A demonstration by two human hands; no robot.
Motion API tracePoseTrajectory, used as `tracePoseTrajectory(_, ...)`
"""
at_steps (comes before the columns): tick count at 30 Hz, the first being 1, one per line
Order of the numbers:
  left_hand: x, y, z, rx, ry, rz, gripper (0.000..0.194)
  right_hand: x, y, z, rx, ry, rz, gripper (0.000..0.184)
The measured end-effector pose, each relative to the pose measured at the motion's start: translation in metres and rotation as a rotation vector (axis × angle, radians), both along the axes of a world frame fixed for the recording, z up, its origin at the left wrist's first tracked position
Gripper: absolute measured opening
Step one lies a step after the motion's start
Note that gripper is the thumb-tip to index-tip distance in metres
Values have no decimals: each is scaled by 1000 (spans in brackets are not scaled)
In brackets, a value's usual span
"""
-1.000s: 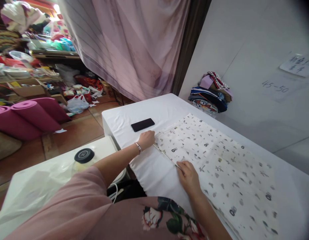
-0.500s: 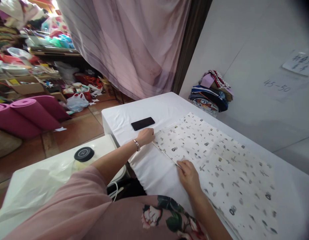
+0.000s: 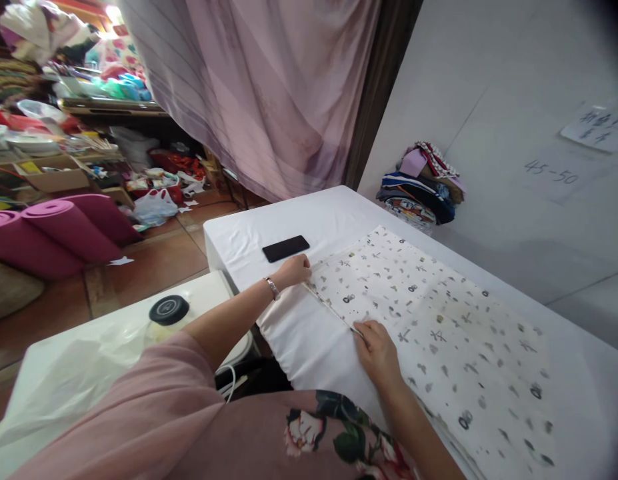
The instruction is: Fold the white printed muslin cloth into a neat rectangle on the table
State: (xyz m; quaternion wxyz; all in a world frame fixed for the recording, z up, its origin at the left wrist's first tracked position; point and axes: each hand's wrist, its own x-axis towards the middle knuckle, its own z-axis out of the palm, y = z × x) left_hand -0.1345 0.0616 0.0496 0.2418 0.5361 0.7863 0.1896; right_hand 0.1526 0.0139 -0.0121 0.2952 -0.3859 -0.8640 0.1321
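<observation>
A white cloth with a small grey and olive print (image 3: 439, 313) lies folded flat across the white-covered table (image 3: 309, 347). My left hand (image 3: 293, 270), a bracelet at its wrist, is closed on the cloth's near left corner. Further along the same edge, my right hand (image 3: 379, 350) pinches the cloth between thumb and fingers. Between the two hands the edge runs fairly straight, its layers showing as a thin line. A black phone (image 3: 286, 249) lies just beyond my left hand.
Against the wall at the table's far side sits a stack of folded clothes (image 3: 419, 183). To the left, a white side table (image 3: 53, 373) holds a jar with a black lid (image 3: 169, 309) and a plastic bag (image 3: 83, 373). Pink rolled mats (image 3: 69, 230) lie on the floor. A pink curtain (image 3: 279, 87) hangs behind.
My left hand has shifted very slightly at the corner, and the camera view has moved a little. My right hand and the cloth look the same.
</observation>
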Motion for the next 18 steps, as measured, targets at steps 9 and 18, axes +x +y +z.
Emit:
tracePoseTrajectory(9,-3,2,-15,-4,-156,68,23,0,0,2,-5,-27,-5,24)
tracePoseTrajectory(18,-3,0,-18,11,21,23,36,0,-1,3,-12,-48,9,26)
